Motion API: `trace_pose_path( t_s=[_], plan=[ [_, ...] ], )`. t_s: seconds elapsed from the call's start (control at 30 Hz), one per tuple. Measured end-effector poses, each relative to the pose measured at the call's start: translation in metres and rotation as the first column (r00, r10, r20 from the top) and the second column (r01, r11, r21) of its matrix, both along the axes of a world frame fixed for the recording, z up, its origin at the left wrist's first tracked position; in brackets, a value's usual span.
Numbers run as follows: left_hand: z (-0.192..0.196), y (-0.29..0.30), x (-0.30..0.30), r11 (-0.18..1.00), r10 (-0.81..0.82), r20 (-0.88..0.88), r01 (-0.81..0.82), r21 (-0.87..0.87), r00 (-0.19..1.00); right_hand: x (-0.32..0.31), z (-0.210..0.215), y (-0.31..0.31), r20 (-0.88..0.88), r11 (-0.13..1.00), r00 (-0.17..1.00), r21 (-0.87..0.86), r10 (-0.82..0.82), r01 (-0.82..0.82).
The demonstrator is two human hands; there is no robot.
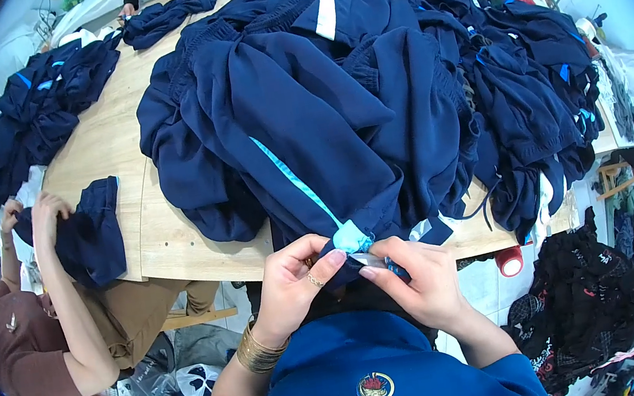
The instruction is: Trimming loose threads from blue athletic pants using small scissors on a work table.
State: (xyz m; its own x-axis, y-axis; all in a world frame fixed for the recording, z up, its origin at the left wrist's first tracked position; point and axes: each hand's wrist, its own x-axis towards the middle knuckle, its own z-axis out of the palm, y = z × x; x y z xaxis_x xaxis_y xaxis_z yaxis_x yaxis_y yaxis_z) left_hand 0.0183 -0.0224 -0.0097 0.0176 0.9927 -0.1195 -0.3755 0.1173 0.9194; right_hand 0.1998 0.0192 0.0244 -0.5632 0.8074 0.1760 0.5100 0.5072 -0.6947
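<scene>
The left hand (290, 282) and the right hand (421, 274) both pinch the navy garment (329, 164) at the near edge of the table (180, 256). A light blue strip (295, 180) runs along it.

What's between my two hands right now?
Navy fabric and light blue cloth lie between your left hand and right hand, in the head view.

A large heap of garments (306, 111) lay across the middle of the counter (113, 141), directly in front of the camera wearer. A second heap (530, 82) lay to its right. To its left was a smaller pile (42, 114), with a bundled garment (169, 17) farther back. Nearer, at left, another garment (98, 235) lay before a co-worker (35, 339). At lower right, below the counter, was a fabric mound (586, 299).
</scene>
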Motion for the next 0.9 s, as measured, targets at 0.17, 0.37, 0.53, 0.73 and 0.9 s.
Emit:
trace_pose_path(
  t_s=[0.17, 0.37, 0.53, 0.73, 0.9],
  plan=[
    [0.000, -0.001, -0.001, 0.999, 0.039, 0.043, -0.039, -0.016, 0.998, 0.010, -0.001, 0.010, -0.436, 0.936, 0.887, -0.227, 0.148, -0.268],
    [-0.005, -0.002, -0.002, 1.000, -0.016, 0.015, 0.016, 0.014, 1.000, -0.005, -0.017, 0.018, -0.383, 0.988, 0.924, -0.140, 0.004, -0.062],
    [-0.008, -0.004, -0.010, 1.000, 0.002, 0.003, -0.002, 0.000, 1.000, 0.003, -0.018, 0.020, -0.549, 0.914, 0.806, -0.405, -0.222, -0.024],
    [-0.012, -0.006, -0.018, 0.999, 0.029, -0.017, -0.029, -0.019, 0.999, 0.065, -0.004, 0.019, -0.787, 0.840, 0.536, -0.488, -0.307, -0.235],
    [-0.014, -0.004, -0.021, 0.999, 0.037, -0.008, -0.038, -0.023, 0.999, 0.127, 0.006, 0.020, -0.963, 0.798, 0.213, -0.256, -0.163, -0.545]
  ],
)
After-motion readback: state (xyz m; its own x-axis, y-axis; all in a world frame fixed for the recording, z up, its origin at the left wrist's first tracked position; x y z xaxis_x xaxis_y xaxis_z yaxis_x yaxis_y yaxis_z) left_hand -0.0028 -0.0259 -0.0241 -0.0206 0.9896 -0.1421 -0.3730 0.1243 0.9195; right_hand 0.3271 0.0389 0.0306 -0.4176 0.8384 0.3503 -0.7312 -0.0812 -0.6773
